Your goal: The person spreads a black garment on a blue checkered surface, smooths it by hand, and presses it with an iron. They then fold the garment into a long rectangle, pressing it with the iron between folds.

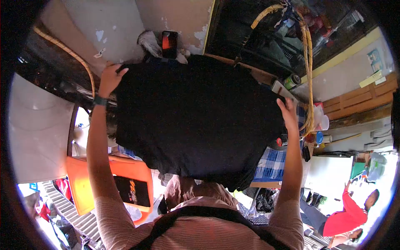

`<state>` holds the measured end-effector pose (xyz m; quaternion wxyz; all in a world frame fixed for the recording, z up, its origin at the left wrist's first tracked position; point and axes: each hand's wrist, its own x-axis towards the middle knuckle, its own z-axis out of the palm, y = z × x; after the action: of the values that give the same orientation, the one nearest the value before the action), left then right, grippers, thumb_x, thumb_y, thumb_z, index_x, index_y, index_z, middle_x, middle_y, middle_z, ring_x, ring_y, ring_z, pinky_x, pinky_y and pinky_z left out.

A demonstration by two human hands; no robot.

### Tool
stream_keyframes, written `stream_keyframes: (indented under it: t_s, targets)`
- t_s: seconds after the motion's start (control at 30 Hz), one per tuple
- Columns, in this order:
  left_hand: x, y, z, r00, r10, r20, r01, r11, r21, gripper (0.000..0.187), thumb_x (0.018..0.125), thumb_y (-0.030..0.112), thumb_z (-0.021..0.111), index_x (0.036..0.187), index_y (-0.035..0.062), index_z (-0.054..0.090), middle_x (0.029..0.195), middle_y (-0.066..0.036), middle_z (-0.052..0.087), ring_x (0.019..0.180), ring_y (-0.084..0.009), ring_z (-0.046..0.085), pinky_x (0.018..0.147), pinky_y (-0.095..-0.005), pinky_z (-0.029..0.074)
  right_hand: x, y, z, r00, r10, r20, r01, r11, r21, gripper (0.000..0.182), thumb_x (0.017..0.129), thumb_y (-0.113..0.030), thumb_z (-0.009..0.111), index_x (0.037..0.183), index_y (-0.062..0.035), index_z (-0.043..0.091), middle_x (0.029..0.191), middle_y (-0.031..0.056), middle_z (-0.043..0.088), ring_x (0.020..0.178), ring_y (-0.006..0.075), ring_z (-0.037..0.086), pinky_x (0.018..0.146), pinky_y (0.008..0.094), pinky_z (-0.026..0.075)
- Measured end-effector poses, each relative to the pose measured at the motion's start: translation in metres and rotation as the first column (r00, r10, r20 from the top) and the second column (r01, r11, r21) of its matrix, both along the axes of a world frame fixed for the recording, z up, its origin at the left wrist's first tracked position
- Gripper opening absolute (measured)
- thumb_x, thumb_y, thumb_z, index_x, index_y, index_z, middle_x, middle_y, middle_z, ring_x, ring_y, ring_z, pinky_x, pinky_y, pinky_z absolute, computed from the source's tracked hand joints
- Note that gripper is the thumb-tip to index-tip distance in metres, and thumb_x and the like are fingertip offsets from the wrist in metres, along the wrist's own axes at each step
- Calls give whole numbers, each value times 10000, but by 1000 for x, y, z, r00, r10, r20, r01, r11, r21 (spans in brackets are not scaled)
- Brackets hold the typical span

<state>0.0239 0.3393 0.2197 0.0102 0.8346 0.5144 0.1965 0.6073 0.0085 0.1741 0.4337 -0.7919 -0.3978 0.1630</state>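
A large black garment is spread out in front of me, held up by both hands. My left hand grips its upper left corner, a watch band on the wrist. My right hand grips its right edge. The cloth hangs down toward my lap and hides most of the surface behind it.
An orange plastic chair with a black folded item on it stands at my left. A blue checked cloth lies at the right. A phone leans against the wall. A yellow rope hangs at the right. A person in red sits at lower right.
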Motion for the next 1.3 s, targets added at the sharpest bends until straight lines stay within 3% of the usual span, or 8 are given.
stream_keyframes:
  t_s: [0.2, 0.27, 0.47, 0.73, 0.87, 0.97, 1.13, 1.3]
  targets:
    - [49, 45, -73, 999, 23, 45, -41, 888, 459, 366, 931, 303, 529, 1130, 1, 584, 633, -120, 583, 623, -330, 619, 545, -434, 509, 19, 42, -43, 925, 15, 379, 62, 980, -189, 309, 865, -318, 660, 985, -42, 590, 724, 84, 627, 654, 168, 635, 540, 313, 461]
    - [61, 51, -69, 806, 334, 489, -88, 884, -459, 423, 951, 271, 508, 1226, -48, 480, 644, -114, 574, 623, -248, 625, 528, -374, 510, 14, 51, -31, 985, -44, 169, 79, 976, -203, 282, 871, -277, 654, 997, -35, 584, 743, 93, 633, 619, 160, 642, 497, 301, 465]
    - [59, 133, -118, 411, 181, 894, 280, 908, -312, 447, 971, 223, 473, 1296, -63, 363, 647, -117, 545, 620, -182, 601, 581, -323, 503, 37, 94, -53, 963, -206, -176, 213, 977, 25, 374, 867, -208, 654, 1133, 13, 514, 879, 161, 644, 500, 160, 637, 398, 275, 466]
    - [93, 47, -102, 954, -93, 284, 47, 986, 163, 478, 950, 349, 487, 1252, -18, 435, 1220, -248, 517, 1166, -378, 480, 978, -423, 377, -32, 69, -56, 969, 71, 239, -85, 995, 49, 413, 870, -285, 640, 1156, -26, 491, 1026, 160, 630, 960, 287, 624, 822, 399, 486]
    - [56, -100, -120, 946, -73, 316, 26, 988, 151, 336, 922, 207, 565, 1184, 6, 505, 1168, -186, 540, 1089, -369, 496, 948, -445, 383, -97, -55, -21, 871, 491, -23, -473, 823, -314, 296, 823, -251, 688, 946, -38, 522, 832, 131, 584, 707, 275, 590, 661, 395, 482]
    - [13, -195, -195, 851, 454, 264, -484, 873, 59, 478, 885, 373, 607, 1155, -7, 504, 1106, -196, 535, 1036, -367, 501, 895, -452, 392, -103, -146, -61, 738, 673, 58, -590, 684, -429, 335, 748, -244, 738, 918, -43, 531, 800, 127, 531, 786, 305, 567, 708, 415, 463]
    - [62, -298, -213, 557, 823, -114, -810, 508, -292, 780, 807, 670, 517, 1154, -28, 483, 1168, -212, 479, 1097, -404, 435, 905, -505, 358, -122, -223, -114, 792, 568, 224, -456, 794, -402, 328, 728, -188, 726, 966, -40, 555, 881, 127, 557, 865, 337, 572, 753, 413, 477]
    - [82, -322, -224, 716, 682, -147, -697, 704, -132, 832, 817, 660, 511, 1219, -66, 449, 1163, -239, 480, 1084, -412, 434, 917, -491, 356, -113, -244, -95, 908, 384, 167, -336, 907, -254, 255, 764, -43, 579, 1016, -83, 577, 981, 131, 604, 880, 340, 597, 745, 399, 502]
